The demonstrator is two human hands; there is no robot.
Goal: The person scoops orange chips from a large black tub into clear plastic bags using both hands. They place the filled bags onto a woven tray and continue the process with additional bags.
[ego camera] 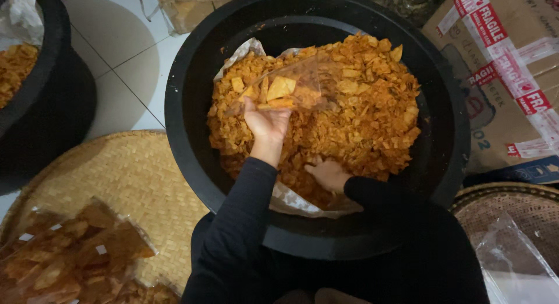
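A big black tub in front of me holds a heap of orange-red chips on a paper liner. My left hand holds a clear plastic bag over the heap, with several chips inside it. My right hand is buried in the chips at the near edge of the heap, fingers closed among them. Both arms wear black sleeves.
A round woven bamboo tray lies at the left with several filled chip bags on it. Another black tub with chips stands at the far left. A taped cardboard box is at the right, and a second woven tray with empty plastic bags lies below it.
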